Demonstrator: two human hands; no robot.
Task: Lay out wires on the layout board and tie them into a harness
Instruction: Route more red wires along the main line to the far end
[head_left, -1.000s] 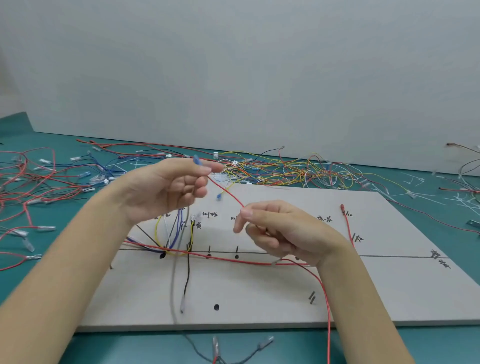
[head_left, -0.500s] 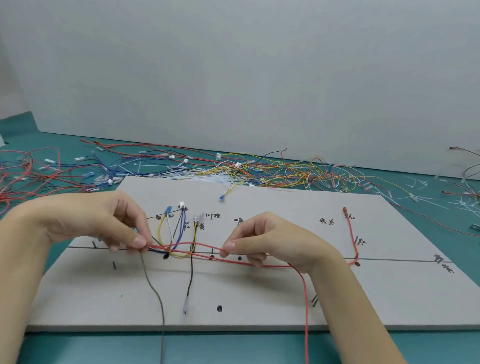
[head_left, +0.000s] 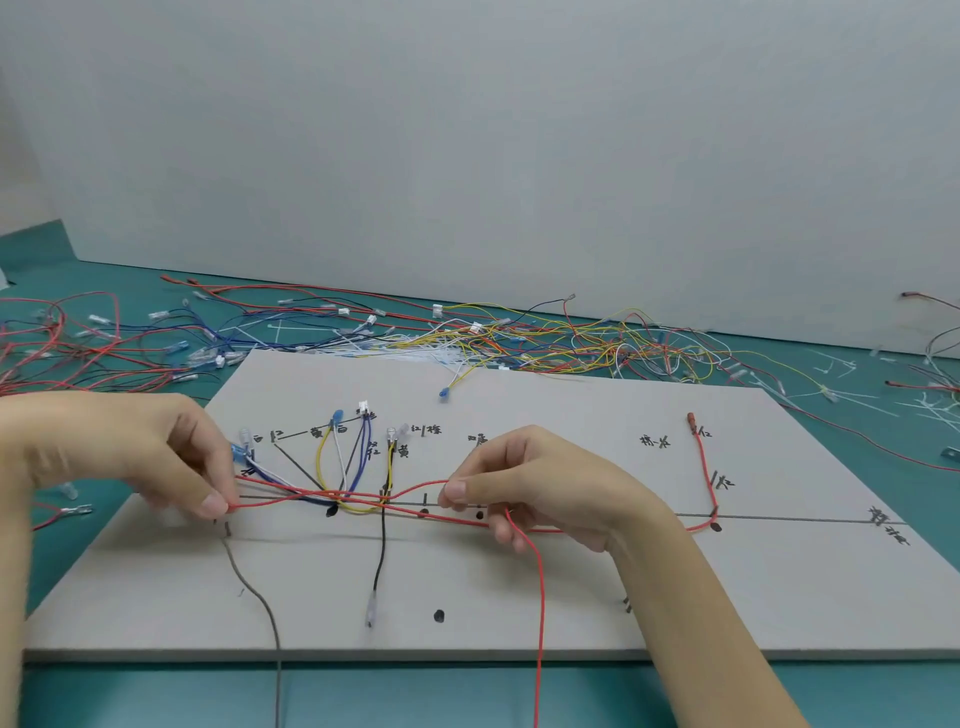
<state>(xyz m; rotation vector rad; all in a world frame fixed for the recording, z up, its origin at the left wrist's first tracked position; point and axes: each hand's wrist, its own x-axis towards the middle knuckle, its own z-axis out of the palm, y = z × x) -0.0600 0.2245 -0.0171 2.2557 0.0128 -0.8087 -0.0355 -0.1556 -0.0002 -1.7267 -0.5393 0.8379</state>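
Layout step still, nothing tied yet: a red wire (head_left: 337, 496) is being stretched over the layout board (head_left: 571, 587), its long axis running left-right along the board's drawn trunk line, the tail hanging off the board's near edge. It's pinched at the grip of the left hand (head_left: 156, 457) and right hand (head_left: 524, 483), fingers closed onto it. Next it probably needs lowering onto that line.

Red wire (head_left: 540, 623) and grey wire (head_left: 260, 597) run off bottom edge. Board markings (head_left: 655, 441) too small to read. Right hand (head_left: 535, 483) hides part of the board line; forearms cropped.
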